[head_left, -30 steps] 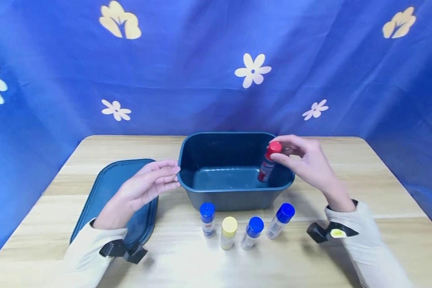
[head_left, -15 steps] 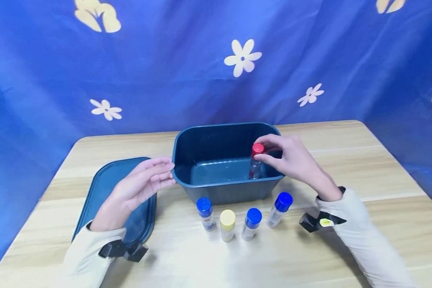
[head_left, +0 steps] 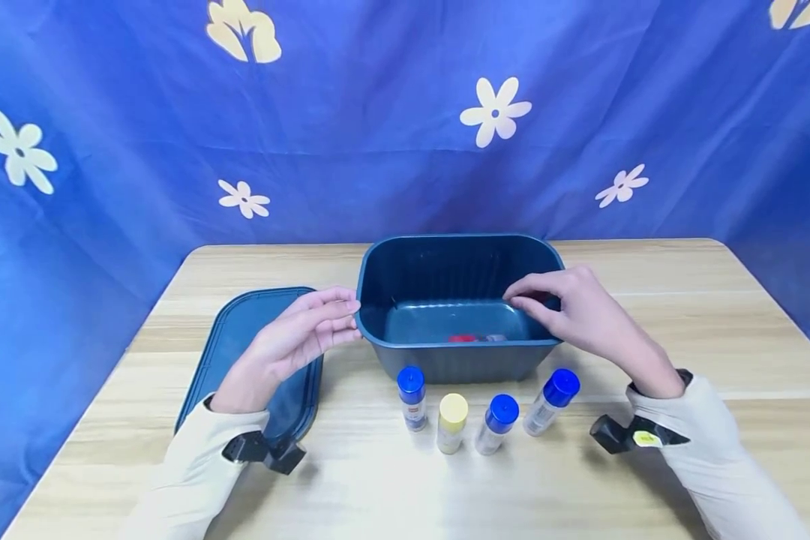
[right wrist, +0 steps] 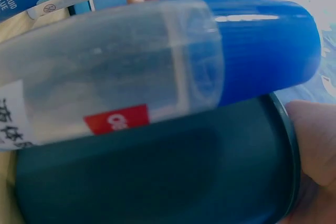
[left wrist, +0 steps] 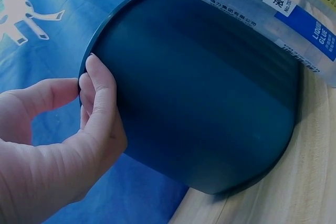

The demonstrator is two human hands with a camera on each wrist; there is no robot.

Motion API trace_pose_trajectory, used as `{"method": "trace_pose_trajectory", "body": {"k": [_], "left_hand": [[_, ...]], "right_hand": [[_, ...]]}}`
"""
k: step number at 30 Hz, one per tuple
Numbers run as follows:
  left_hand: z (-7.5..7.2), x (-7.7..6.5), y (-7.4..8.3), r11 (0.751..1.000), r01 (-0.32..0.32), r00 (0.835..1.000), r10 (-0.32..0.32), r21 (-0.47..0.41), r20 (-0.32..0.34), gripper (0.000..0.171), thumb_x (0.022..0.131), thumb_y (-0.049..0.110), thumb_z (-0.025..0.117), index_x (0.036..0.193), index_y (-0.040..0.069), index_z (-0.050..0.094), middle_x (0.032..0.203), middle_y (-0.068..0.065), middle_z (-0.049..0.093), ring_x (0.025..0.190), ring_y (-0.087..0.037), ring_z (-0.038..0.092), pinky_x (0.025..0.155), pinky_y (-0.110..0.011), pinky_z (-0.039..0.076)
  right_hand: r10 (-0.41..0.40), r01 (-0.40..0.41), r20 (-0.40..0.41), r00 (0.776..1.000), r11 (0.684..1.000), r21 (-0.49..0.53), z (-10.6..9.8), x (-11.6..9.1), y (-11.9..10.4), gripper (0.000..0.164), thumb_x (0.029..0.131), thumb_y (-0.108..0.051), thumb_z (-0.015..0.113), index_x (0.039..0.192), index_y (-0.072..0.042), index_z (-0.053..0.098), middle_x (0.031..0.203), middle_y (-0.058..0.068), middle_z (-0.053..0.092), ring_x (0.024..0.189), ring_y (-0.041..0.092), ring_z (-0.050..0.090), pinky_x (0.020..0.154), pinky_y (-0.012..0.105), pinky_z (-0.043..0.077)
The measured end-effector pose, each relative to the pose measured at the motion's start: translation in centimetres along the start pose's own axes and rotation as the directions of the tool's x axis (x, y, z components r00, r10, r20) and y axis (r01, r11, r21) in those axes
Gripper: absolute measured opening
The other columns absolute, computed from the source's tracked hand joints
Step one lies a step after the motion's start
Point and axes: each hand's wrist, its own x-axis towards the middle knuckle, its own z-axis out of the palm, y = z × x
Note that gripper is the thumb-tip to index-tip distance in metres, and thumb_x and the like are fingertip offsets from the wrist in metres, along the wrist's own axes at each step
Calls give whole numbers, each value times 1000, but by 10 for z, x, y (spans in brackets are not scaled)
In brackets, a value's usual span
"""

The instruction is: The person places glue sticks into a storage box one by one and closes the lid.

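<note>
My left hand point(head_left: 307, 330) pinches the left rim of a dark teal plastic box point(head_left: 472, 367); the left wrist view shows thumb and fingertips of that hand point(left wrist: 73, 145) on either side of the rim. Over the box's right side, my right hand point(head_left: 583, 311) has thumb and fingers bent towards each other, with nothing visible between them. A red-capped glue bottle point(head_left: 463, 338) lies on the box floor, mostly hidden by the front wall. Before the box stand a blue-capped liquid glue bottle point(head_left: 412, 401), a yellow-capped one point(head_left: 452, 424) and two more blue-capped bottles point(head_left: 496, 425).
A flat dark teal lid point(head_left: 243, 330) lies on the wooden table point(head_left: 378, 487) at the left, partly under my left arm. Behind the table hangs a blue cloth point(head_left: 378, 112) with flower prints. The rightmost blue-capped bottle point(head_left: 552, 401) stands near my right wrist.
The red-capped bottle was upright in my right hand inside the box; now it lies on the box floor, let go. My left hand stays at the rim. The head view has shifted slightly.
</note>
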Motion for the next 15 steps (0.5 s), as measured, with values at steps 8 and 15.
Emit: {"method": "trace_pose_trajectory", "body": {"k": [8, 15], "left_hand": [[-2, 1, 0, 1000, -10, 1000, 10, -20, 16, 15, 98, -4, 47, 103, 3, 59, 91, -6, 64, 80, -15, 63, 83, -30, 56], [-2, 3, -3, 1000, -16, 998, 17, -15, 63, 13, 98, -2, 49, 106, 2, 59, 92, -6, 64, 81, -15, 63, 85, -30, 56]], "right_hand": [[42, -17, 395, 918, 998, -65, -7, 21, -6, 31, 85, -4, 73, 115, -10, 69, 108, 2, 70, 88, 14, 65, 73, 32, 55], [21, 58, 746, 665, 995, -79, 27, 52, -12, 41, 87, 4, 68, 126, -4, 61, 124, 11, 63, 114, 28, 59, 94, 40, 51]]}}
